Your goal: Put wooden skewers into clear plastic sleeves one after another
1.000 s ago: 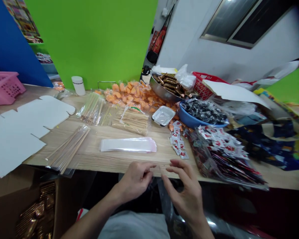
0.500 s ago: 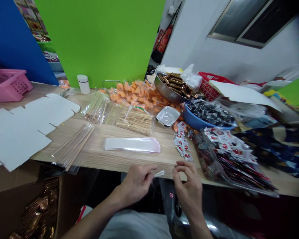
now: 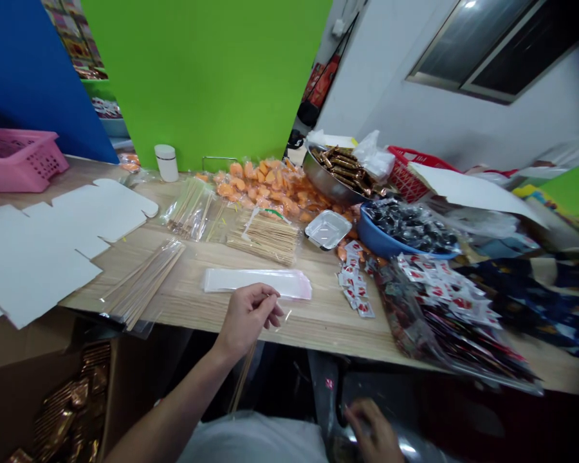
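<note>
My left hand [image 3: 251,315] is closed, thumb against fingers, over the front part of the table. It pinches a clear plastic bag, of which only a faint glint shows beside the fingertips. Below that wrist, thin wooden sticks [image 3: 244,379] slant down towards my lap, apparently inside the bag. My right hand [image 3: 374,429] is low, below the table edge, its fingers bent and blurred; whether it holds anything does not show. Just behind my left hand lies a stack of flat clear bags [image 3: 251,281]. Farther left is a clear bag of long wooden sticks [image 3: 145,283].
Bundled thin sticks [image 3: 265,235] and orange wrapped pieces [image 3: 265,183] lie at the back. A foil tray [image 3: 328,226], small white-and-red packets [image 3: 354,283] and a blue basin [image 3: 381,238] are to the right. White cardboard [image 3: 58,238] covers the left side.
My left hand has moved up and slightly left, over the table. My right hand has dropped away from it, down below the table edge. Sticks now show beneath my left wrist.
</note>
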`<act>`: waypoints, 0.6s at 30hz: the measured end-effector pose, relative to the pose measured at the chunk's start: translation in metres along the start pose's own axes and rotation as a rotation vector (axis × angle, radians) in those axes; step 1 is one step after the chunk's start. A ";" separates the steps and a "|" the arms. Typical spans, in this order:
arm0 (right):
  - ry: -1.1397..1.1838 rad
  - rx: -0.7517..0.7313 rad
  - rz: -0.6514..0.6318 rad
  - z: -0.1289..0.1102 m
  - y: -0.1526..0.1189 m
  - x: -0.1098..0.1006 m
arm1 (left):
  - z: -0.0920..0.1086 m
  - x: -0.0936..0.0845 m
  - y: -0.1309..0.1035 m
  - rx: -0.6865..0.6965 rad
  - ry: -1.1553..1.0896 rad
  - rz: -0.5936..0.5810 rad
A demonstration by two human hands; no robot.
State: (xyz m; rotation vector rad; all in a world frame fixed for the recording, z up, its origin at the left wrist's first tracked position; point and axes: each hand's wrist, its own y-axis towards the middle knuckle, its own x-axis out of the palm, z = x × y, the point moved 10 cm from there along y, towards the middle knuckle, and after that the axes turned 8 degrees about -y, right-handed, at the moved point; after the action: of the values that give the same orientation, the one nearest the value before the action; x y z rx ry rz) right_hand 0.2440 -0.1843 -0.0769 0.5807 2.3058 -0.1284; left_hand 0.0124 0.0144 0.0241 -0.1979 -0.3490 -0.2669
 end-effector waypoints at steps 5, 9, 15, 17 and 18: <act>0.334 -0.078 -0.109 -0.124 0.069 0.010 | -0.010 0.012 -0.006 -0.059 -0.204 0.038; 0.606 -0.048 -0.227 -0.176 0.082 0.058 | -0.023 0.006 -0.017 -0.118 -0.211 0.068; 0.714 0.058 -0.308 -0.160 0.075 0.090 | -0.041 -0.013 -0.024 -0.190 -0.150 -0.012; 0.736 0.061 -0.298 -0.155 0.075 0.088 | -0.044 -0.014 -0.023 -0.189 -0.158 -0.059; 0.738 0.056 -0.287 -0.154 0.075 0.086 | -0.046 -0.013 -0.022 -0.186 -0.158 -0.083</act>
State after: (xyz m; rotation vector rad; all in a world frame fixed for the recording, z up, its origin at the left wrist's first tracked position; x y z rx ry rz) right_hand 0.1247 -0.0458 -0.0195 0.3483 3.1073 -0.1288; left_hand 0.0081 -0.0140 -0.0196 -0.3892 -0.4902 -0.3675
